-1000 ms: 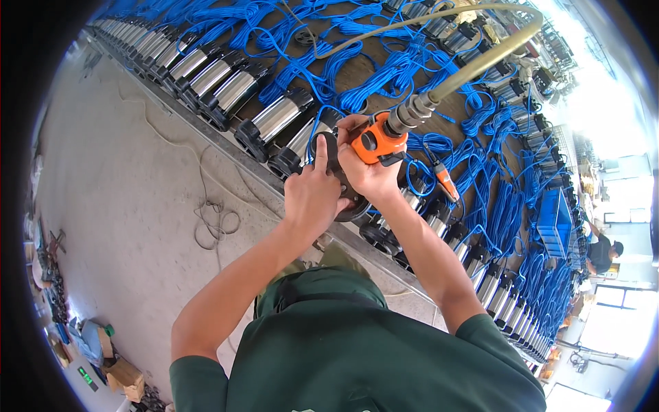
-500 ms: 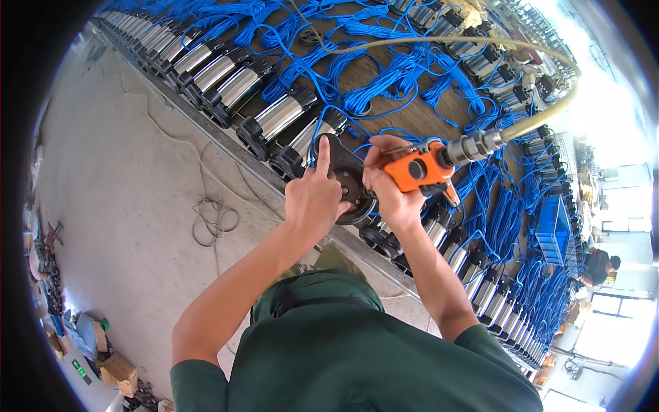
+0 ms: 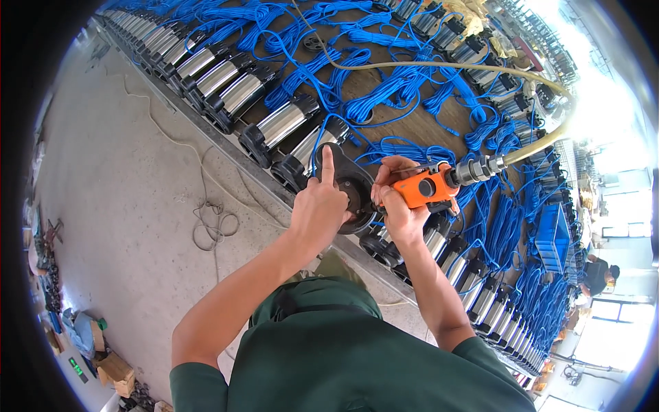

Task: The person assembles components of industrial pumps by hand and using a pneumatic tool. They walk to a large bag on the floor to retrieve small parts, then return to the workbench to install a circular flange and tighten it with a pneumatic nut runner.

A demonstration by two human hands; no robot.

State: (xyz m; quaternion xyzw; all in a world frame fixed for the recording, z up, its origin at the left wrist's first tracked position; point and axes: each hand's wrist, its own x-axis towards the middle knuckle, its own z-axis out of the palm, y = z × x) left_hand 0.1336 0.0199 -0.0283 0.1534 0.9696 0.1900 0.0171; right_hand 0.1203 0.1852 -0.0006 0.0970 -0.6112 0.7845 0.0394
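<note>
A flat black pump casing (image 3: 350, 167) with a round, recessed middle lies in front of me at the bench edge. My left hand (image 3: 320, 209) grips it, with the index finger stretched along its narrow end and the thumb in the recess. My right hand (image 3: 403, 209) is closed round an orange air gun (image 3: 414, 191), whose metal coupling (image 3: 478, 169) joins a yellowish hose (image 3: 542, 142). The right fingertips are pinched at the casing's right side; whether they also hold something small cannot be made out. Beside the casing lies a shiny steel pump motor (image 3: 319, 142) with black ends.
Rows of steel motors (image 3: 280, 122) line the bench's near edge (image 3: 259, 189). Coils of blue cable (image 3: 395, 89) cover much of the bench. A blue crate (image 3: 552, 237) stands at the right. Thin cord (image 3: 214, 226) lies on the floor. Another person (image 3: 598, 273) is far right.
Both hands have shifted slightly down and to the right. The orange air gun has moved with my right hand, and its hose has swung a little lower. My left hand keeps its grip.
</note>
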